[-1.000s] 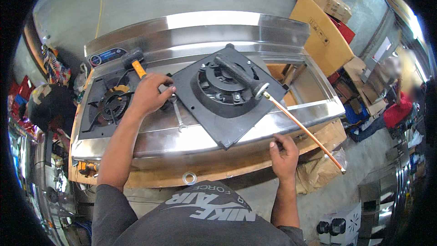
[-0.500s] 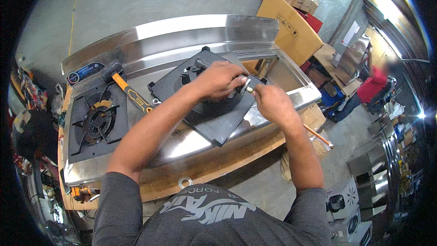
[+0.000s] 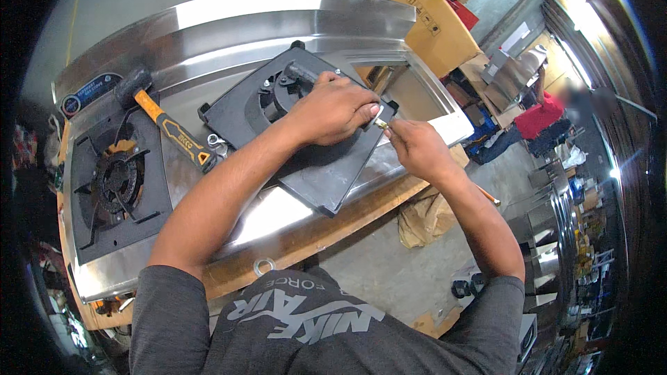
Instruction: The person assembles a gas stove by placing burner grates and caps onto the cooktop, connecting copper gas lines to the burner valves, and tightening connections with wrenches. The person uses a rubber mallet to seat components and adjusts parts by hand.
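A black gas burner plate [image 3: 326, 191] lies tilted across the stainless steel stove top [image 3: 271, 217], with its round burner part [image 3: 258, 103] facing up. My left hand [image 3: 338, 111] is closed over the right side of that burner part, its thumb by a small shiny metal piece at the pipe end. Against it, my right hand [image 3: 420, 147] pinches a small brass fitting [image 3: 381, 123] between thumb and finger. What lies under my left palm is hidden. To the left rests a mallet [image 3: 167, 123] with an orange and black handle, beside a wrench [image 3: 217, 142].
Another burner [image 3: 117, 179] with a pot support sits at the stove's left. An open cut-out [image 3: 419, 94] lies at the right. Cardboard boxes [image 3: 427, 17] stand behind. A metal ring [image 3: 265, 266] is at the wooden front edge. A person in red [image 3: 538, 118] works farther right.
The whole view has shifted, so the stove appears farther left and higher. Both hands stay together at the pipe end, the right still pinching the brass fitting.
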Motion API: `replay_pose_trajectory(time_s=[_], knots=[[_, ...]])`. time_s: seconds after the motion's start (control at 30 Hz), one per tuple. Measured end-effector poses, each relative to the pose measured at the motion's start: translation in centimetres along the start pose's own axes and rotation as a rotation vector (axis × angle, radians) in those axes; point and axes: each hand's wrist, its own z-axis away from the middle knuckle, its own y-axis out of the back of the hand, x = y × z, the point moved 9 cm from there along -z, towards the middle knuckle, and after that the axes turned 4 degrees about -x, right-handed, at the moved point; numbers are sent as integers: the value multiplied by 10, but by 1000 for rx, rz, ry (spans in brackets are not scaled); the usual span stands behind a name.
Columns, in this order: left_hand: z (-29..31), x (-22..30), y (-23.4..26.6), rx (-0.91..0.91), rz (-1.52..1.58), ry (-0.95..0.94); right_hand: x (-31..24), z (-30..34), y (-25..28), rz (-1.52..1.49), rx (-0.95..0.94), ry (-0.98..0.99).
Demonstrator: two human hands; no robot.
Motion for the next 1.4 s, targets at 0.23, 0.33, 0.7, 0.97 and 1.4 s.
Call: replay_pose_trajectory(time_s=[0.23, 0.33, 0.7, 0.97, 1.4], knots=[[2, -1, 5, -3, -34, -15, 6, -7, -6, -2, -82, 130], [3, 1, 4, -20, -27, -20, 0, -9, 2, -60, -57, 238], [0, 6, 4, -117, -49, -33, 6, -19, -3, -17, -219, 473], [-5, 17, -9, -97, -131, 142, 13, -9, -3, -106, -337, 416], [0, 27, -6, -143, -33, 115, -6, -21, -12, -271, -651, 964]])
